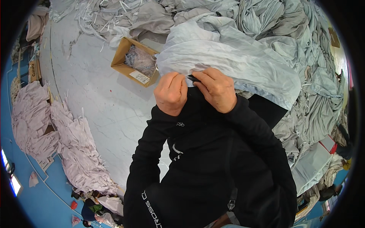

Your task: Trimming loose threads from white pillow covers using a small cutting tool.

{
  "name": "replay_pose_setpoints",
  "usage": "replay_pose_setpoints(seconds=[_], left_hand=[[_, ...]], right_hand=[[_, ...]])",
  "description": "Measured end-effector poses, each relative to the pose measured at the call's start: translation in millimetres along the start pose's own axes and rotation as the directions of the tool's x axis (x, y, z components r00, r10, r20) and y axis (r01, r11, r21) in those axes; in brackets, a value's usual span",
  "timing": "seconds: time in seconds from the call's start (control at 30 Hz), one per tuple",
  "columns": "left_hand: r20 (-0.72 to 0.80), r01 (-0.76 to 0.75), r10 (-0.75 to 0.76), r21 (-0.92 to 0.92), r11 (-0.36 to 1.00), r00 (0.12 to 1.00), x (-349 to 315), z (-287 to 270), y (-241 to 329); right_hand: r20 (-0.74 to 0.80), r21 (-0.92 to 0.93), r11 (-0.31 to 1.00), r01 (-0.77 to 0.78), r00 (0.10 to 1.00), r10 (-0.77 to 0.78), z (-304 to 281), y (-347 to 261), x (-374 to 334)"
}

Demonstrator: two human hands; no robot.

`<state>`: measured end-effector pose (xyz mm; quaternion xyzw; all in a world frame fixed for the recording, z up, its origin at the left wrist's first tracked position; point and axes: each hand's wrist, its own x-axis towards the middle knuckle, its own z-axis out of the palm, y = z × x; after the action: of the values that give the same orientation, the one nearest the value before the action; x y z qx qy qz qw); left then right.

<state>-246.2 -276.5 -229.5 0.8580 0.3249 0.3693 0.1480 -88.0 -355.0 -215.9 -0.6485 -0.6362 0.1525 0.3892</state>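
A pale blue-grey cloth point(224, 53) lies spread in front of me, its near edge reaching my hands. My left hand point(171, 93) is closed at that edge, with the cloth pinched between thumb and fingers. Just beside it, my right hand point(217, 89) grips a small black tool point(193, 78), its tip pointing toward the left fingertips. Most of the tool is hidden by the right fingers, so its exact kind does not show. The two hands are close together, slightly apart.
An open cardboard box point(121, 60) with crumpled clear plastic stands left of the cloth on a marbled grey surface point(99, 102). Heaps of grey-green fabric point(273, 19) line the far and right sides. Pinkish fabric piles point(76, 144) lie at the left, above a blue floor point(28, 182).
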Motion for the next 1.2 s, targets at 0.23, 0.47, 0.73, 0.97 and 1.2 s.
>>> replay_pose_setpoints(seconds=[0.23, 0.47, 0.73, 0.97, 1.2], left_hand=[[-0.045, 0.046, -0.047, -0.028, 0.999, 0.998, -3.2, 2.3, 2.1], [-0.066, 0.085, -0.093, -0.117, 0.989, 0.993, -10.5, 0.4, 2.8], [0.063, 0.175, -0.168, -0.123, 0.977, 0.984, -4.3, -6.4, 4.6], [0.021, 0.018, -0.018, -0.019, 1.000, 1.000, -3.1, 0.6, -2.5], [0.016, 0.164, -0.164, -0.083, 0.983, 0.986, -5.2, -3.3, 2.2]], right_hand=[[-0.024, -0.005, 0.999, 0.043, 0.999, -0.043, 1.7, 2.7, 0.0], [-0.020, -0.020, 0.998, 0.053, 0.998, -0.053, 4.4, 2.4, 0.7], [-0.024, -0.011, 0.999, 0.050, 0.998, -0.050, 1.6, 2.6, 0.3], [-0.013, -0.012, 0.999, 0.039, 0.999, -0.039, 2.6, 2.4, -0.6], [0.007, -0.026, 0.999, 0.038, 0.999, -0.037, 1.7, 1.2, -0.3]])
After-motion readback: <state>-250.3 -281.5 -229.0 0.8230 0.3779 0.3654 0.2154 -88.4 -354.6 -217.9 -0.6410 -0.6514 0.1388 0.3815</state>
